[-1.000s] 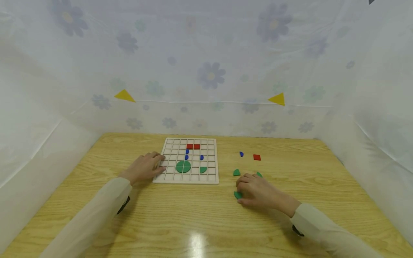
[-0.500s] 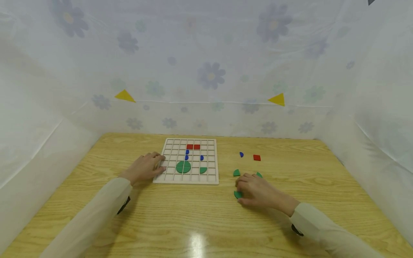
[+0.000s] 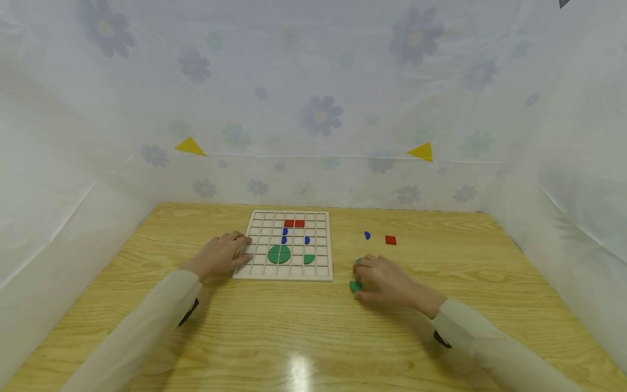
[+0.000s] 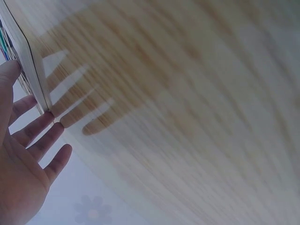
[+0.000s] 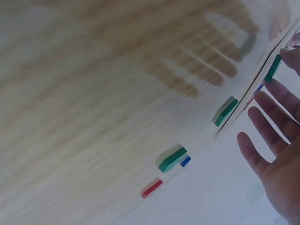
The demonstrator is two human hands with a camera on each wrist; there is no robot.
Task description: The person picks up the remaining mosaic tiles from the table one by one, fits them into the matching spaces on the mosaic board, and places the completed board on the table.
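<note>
Flat on the wooden table lies a pale grid board (image 3: 323,273). It bears two red squares (image 3: 294,224), several blue half-circles (image 3: 307,240), a green disc (image 3: 279,254) of quarter pieces and a single green quarter-circle (image 3: 309,259). My left hand (image 3: 219,254) rests at the board's left edge, fingers relaxed and extended. Right of the board, thumb and index finger of my right hand (image 3: 389,281) pinch a green quarter-circle (image 5: 273,69); in the right wrist view it appears lifted off the table. Another green quarter-circle (image 5: 225,112) lies near the fingers, mostly hidden in the head view.
Loose on the table at the right are a blue half-circle (image 3: 367,235) and a red square (image 3: 391,240). The right wrist view also shows a further green piece (image 5: 172,158) beside them. A flowered white sheet (image 3: 320,179) closes off the back and sides.
Holding the green quarter-circle, my right hand has moved slightly left and away from me. It now covers much of another green piece. My left hand has stayed at the board's edge.
</note>
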